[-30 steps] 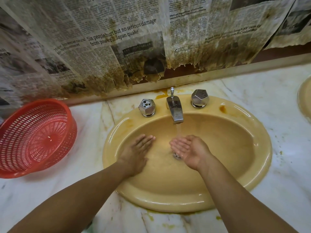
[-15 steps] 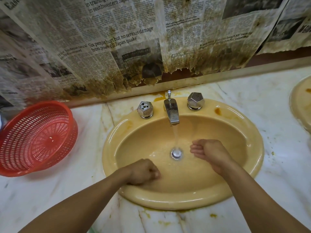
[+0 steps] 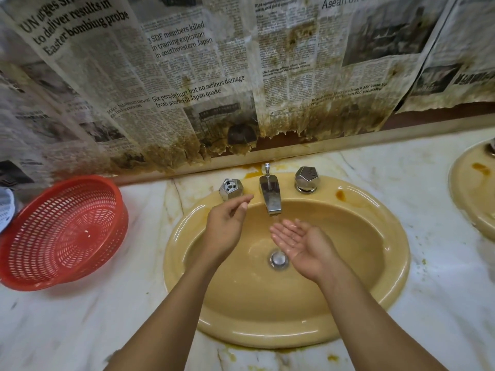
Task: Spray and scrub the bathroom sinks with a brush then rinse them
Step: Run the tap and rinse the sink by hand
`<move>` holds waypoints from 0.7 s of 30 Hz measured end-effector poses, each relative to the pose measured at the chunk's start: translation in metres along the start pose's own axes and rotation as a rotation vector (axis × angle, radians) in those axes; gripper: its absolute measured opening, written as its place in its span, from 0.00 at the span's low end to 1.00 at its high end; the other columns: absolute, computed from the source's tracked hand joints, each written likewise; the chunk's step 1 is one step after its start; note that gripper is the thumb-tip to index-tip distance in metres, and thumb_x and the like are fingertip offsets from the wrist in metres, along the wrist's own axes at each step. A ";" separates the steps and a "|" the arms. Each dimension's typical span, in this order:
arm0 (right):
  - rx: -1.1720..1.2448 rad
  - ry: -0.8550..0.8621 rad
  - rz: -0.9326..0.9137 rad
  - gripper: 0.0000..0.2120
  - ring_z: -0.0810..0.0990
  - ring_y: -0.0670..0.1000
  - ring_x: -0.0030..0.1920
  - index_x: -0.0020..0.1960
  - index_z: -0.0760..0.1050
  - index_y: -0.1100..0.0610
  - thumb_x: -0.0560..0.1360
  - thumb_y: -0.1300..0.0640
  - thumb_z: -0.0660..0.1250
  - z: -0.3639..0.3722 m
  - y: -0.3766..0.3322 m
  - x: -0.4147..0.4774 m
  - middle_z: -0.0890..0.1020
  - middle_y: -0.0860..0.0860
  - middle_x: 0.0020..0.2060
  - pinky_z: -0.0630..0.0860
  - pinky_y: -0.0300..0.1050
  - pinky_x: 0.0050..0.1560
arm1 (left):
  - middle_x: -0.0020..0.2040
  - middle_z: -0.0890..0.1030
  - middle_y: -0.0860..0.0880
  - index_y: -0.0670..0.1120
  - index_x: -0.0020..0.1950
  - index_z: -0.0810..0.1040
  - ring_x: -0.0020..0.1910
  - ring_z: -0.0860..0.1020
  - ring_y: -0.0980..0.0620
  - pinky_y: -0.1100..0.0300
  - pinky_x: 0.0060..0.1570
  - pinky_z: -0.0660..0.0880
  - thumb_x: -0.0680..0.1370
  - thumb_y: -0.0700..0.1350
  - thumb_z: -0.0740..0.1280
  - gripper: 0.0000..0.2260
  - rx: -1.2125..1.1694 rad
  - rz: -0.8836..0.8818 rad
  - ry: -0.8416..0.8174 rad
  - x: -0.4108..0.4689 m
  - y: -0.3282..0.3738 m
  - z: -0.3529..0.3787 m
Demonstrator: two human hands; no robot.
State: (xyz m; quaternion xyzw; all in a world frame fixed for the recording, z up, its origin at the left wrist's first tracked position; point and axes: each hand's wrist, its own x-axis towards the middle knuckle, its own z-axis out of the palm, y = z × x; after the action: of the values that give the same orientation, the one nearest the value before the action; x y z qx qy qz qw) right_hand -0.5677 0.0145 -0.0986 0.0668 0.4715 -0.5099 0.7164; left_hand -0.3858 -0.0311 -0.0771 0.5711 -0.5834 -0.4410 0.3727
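Palm up, my right hand (image 3: 304, 246) lies open under the spout (image 3: 270, 195) above the yellow sink (image 3: 267, 333); my left hand (image 3: 227, 226), fingers loosely bent and empty, hovers just beside the left tap knob (image 3: 231, 188).

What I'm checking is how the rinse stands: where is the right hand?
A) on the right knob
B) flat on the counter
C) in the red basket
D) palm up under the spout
D: the right hand lies palm up with relaxed fingers just below the spout, over the sink. The right knob is untouched, and the left hand hovers by the left knob.
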 end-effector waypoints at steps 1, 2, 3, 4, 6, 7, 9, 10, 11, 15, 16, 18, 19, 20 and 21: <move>0.030 0.001 0.018 0.15 0.83 0.64 0.57 0.63 0.75 0.70 0.85 0.59 0.59 0.004 0.002 0.000 0.84 0.67 0.54 0.80 0.55 0.57 | 0.66 0.82 0.56 0.52 0.67 0.83 0.67 0.76 0.63 0.66 0.67 0.69 0.85 0.44 0.64 0.13 0.009 0.008 -0.053 0.002 0.003 0.002; 0.062 0.002 0.031 0.15 0.82 0.64 0.57 0.63 0.74 0.70 0.84 0.60 0.59 0.008 0.003 0.000 0.83 0.67 0.55 0.79 0.55 0.58 | 0.68 0.80 0.57 0.53 0.68 0.81 0.69 0.74 0.64 0.67 0.68 0.67 0.85 0.44 0.64 0.13 0.017 0.017 -0.105 0.005 0.004 0.004; 0.091 0.002 0.042 0.15 0.82 0.64 0.57 0.63 0.74 0.70 0.84 0.61 0.59 0.010 0.003 0.001 0.82 0.68 0.56 0.79 0.56 0.59 | 0.70 0.78 0.57 0.53 0.70 0.80 0.69 0.72 0.66 0.69 0.68 0.66 0.86 0.45 0.63 0.14 0.026 0.027 -0.152 0.006 0.006 0.006; 0.113 -0.001 0.049 0.15 0.82 0.64 0.57 0.63 0.75 0.70 0.84 0.61 0.59 0.012 0.003 0.001 0.82 0.68 0.57 0.80 0.56 0.59 | 0.70 0.77 0.58 0.53 0.71 0.79 0.70 0.71 0.67 0.71 0.68 0.64 0.86 0.46 0.63 0.14 0.037 0.034 -0.191 0.008 0.007 0.008; 0.141 -0.013 0.061 0.15 0.82 0.63 0.57 0.62 0.76 0.71 0.84 0.62 0.58 0.012 0.003 0.000 0.84 0.67 0.54 0.82 0.56 0.56 | 0.72 0.76 0.59 0.52 0.73 0.77 0.72 0.70 0.67 0.69 0.71 0.63 0.86 0.47 0.62 0.15 0.056 0.042 -0.254 0.012 0.007 0.011; 0.148 -0.021 0.067 0.15 0.82 0.63 0.57 0.62 0.76 0.71 0.83 0.62 0.58 0.011 0.002 -0.002 0.85 0.66 0.51 0.82 0.57 0.52 | 0.73 0.75 0.58 0.52 0.73 0.77 0.73 0.69 0.66 0.67 0.73 0.62 0.86 0.48 0.62 0.16 0.074 0.043 -0.279 0.013 0.006 0.012; 0.152 -0.034 0.066 0.15 0.84 0.62 0.55 0.62 0.77 0.70 0.82 0.63 0.58 0.006 -0.002 -0.007 0.86 0.65 0.49 0.82 0.58 0.50 | 0.75 0.73 0.59 0.53 0.75 0.76 0.75 0.66 0.66 0.60 0.77 0.60 0.86 0.51 0.61 0.17 0.122 0.050 -0.312 0.015 0.001 0.013; 0.149 -0.035 0.060 0.15 0.85 0.62 0.53 0.61 0.77 0.70 0.82 0.63 0.58 0.004 -0.005 -0.011 0.86 0.64 0.49 0.83 0.58 0.50 | 0.76 0.72 0.60 0.54 0.75 0.75 0.76 0.65 0.66 0.58 0.79 0.59 0.85 0.53 0.61 0.18 0.148 0.053 -0.321 0.015 0.000 0.013; 0.142 -0.035 0.049 0.15 0.87 0.61 0.50 0.61 0.77 0.70 0.82 0.63 0.58 0.003 -0.009 -0.015 0.86 0.64 0.50 0.83 0.57 0.50 | 0.76 0.71 0.60 0.55 0.76 0.74 0.77 0.64 0.65 0.56 0.79 0.58 0.85 0.54 0.60 0.19 0.173 0.059 -0.325 0.016 0.000 0.012; 0.104 -0.080 -0.039 0.16 0.86 0.64 0.53 0.62 0.75 0.71 0.83 0.62 0.57 0.010 -0.026 -0.036 0.84 0.67 0.54 0.82 0.56 0.55 | 0.79 0.65 0.61 0.54 0.79 0.69 0.78 0.57 0.68 0.54 0.81 0.51 0.88 0.53 0.51 0.20 0.329 0.124 -0.390 0.017 0.008 0.009; 0.075 -0.095 -0.066 0.16 0.85 0.64 0.56 0.63 0.75 0.72 0.83 0.62 0.56 0.015 -0.030 -0.041 0.83 0.68 0.55 0.81 0.56 0.59 | 0.80 0.63 0.62 0.55 0.80 0.66 0.79 0.54 0.69 0.53 0.82 0.49 0.89 0.54 0.48 0.21 0.389 0.152 -0.415 0.019 0.009 0.009; 0.017 -0.111 -0.114 0.17 0.81 0.64 0.62 0.65 0.73 0.71 0.83 0.60 0.57 0.028 -0.036 -0.050 0.82 0.68 0.58 0.76 0.57 0.67 | 0.81 0.59 0.64 0.56 0.82 0.63 0.79 0.50 0.69 0.51 0.82 0.45 0.88 0.56 0.43 0.23 0.499 0.198 -0.449 0.024 0.009 0.008; -0.003 -0.113 -0.134 0.18 0.79 0.64 0.64 0.66 0.72 0.71 0.84 0.59 0.57 0.034 -0.038 -0.053 0.81 0.67 0.60 0.73 0.57 0.70 | 0.81 0.58 0.64 0.56 0.82 0.61 0.79 0.49 0.69 0.50 0.82 0.45 0.88 0.57 0.42 0.24 0.537 0.214 -0.456 0.026 0.009 0.008; -0.017 -0.111 -0.153 0.19 0.78 0.63 0.66 0.67 0.72 0.71 0.84 0.58 0.57 0.039 -0.041 -0.055 0.79 0.67 0.62 0.71 0.57 0.72 | 0.81 0.57 0.63 0.55 0.83 0.60 0.80 0.48 0.69 0.49 0.82 0.44 0.88 0.57 0.42 0.24 0.569 0.229 -0.461 0.027 0.009 0.008; -0.026 -0.107 -0.171 0.19 0.77 0.63 0.67 0.68 0.71 0.70 0.85 0.57 0.57 0.042 -0.042 -0.056 0.78 0.67 0.63 0.70 0.57 0.73 | 0.82 0.56 0.62 0.55 0.83 0.58 0.80 0.47 0.69 0.49 0.82 0.44 0.88 0.57 0.41 0.25 0.596 0.241 -0.472 0.026 0.010 0.009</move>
State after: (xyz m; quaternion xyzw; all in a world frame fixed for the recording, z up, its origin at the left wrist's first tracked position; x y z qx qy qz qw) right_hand -0.5773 0.0078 -0.0178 -0.0103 0.4432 -0.5659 0.6951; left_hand -0.3995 -0.0563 -0.0725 0.4646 -0.8183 -0.3246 0.0957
